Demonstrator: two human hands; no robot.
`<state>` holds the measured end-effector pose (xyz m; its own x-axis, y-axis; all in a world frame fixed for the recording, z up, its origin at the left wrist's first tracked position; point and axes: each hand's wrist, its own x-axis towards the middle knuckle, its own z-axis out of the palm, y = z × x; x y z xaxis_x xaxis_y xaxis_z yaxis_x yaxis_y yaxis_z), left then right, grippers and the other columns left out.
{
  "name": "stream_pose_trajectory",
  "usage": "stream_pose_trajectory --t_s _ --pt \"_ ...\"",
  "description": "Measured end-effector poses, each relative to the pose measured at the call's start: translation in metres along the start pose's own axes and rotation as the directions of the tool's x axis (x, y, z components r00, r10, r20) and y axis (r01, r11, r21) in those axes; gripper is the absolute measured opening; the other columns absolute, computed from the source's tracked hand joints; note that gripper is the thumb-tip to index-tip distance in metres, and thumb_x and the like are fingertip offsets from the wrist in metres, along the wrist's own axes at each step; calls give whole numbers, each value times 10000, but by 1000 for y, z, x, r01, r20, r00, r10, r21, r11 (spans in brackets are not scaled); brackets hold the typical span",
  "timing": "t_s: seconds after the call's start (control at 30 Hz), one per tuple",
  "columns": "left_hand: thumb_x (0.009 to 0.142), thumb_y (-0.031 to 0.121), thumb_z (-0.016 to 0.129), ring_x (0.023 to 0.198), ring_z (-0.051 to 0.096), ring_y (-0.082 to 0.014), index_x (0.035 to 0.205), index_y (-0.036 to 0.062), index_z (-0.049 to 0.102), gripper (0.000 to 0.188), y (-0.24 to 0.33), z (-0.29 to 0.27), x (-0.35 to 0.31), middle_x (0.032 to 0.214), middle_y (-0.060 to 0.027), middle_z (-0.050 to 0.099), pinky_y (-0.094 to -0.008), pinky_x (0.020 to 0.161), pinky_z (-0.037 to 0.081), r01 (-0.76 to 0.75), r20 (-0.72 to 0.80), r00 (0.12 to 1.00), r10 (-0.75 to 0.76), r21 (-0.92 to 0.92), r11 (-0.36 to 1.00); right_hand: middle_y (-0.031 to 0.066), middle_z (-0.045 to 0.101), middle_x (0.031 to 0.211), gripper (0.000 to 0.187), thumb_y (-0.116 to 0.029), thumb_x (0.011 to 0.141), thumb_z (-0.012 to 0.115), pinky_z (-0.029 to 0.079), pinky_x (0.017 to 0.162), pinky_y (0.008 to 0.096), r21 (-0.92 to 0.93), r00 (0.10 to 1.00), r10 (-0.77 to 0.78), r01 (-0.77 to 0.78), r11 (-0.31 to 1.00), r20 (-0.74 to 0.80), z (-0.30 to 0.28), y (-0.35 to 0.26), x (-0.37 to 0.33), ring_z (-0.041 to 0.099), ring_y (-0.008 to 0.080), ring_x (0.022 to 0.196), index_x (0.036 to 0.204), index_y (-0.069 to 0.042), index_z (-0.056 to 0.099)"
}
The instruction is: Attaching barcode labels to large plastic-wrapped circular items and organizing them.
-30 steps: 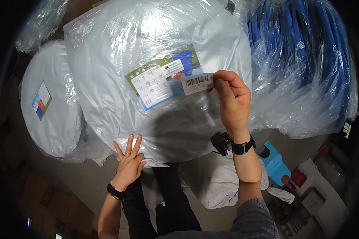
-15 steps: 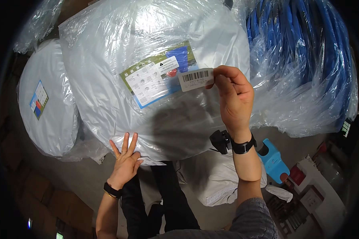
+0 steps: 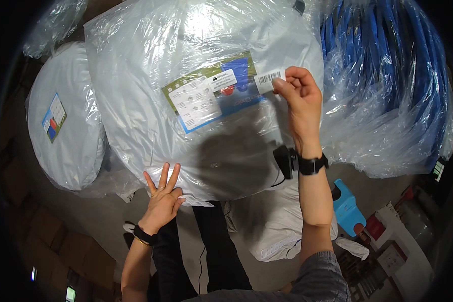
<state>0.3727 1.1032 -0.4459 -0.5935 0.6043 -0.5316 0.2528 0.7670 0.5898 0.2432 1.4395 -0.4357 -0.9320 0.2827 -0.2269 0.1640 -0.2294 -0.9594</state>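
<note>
Over wrapped pkg (image 3: 196,143), R hand (image 3: 303,98) pinches barcode label (image 3: 266,82); L hand (image 3: 161,203) splayed on pkg. Label's prob light, bendy, tacky: edges only imo.

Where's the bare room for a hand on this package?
The shaded lower part of the wrapped package, below the printed insert, between left hand and right wristband. Crowded: the insert's right end, where the right hand holds a barcode label.

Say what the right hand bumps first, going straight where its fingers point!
Probably the colourful sheet on the wrapped bundle, held label leading; depth is unclear: the right hand might pass above.
</note>
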Motion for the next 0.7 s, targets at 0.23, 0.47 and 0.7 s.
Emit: stream_pose_trajectory --t_s 0.23,0.47,0.7 --pt "796 137 654 1436 -12 -338 688 47 516 197 -2 0 -1 1544 -133 154 -652 1041 -136 17 -2 1000 -17 -25 1000 21 617 813 195 0 804 703 465 643 158 -75 999 34 -32 997 22 7 29 31 559 42 702 949 8 572" --pt "813 157 639 1436 -9 -345 686 45 516 210 -5 2 0 1544 -136 152 -653 1039 -135 15 2 1000 -15 -27 1000 12 607 804 222 -18 786 725 446 594 161 -136 1000 -20 20 991 7 10 42 31 535 32 650 951 15 579" --pt "841 199 612 1433 -3 -359 687 47 520 236 -5 3 1 1543 -146 150 -654 1035 -136 21 18 1000 -20 -18 1000 87 612 892 477 -184 705 791 482 596 309 -888 976 -204 160 431 77 19 33 30 614 200 689 1071 -14 536"
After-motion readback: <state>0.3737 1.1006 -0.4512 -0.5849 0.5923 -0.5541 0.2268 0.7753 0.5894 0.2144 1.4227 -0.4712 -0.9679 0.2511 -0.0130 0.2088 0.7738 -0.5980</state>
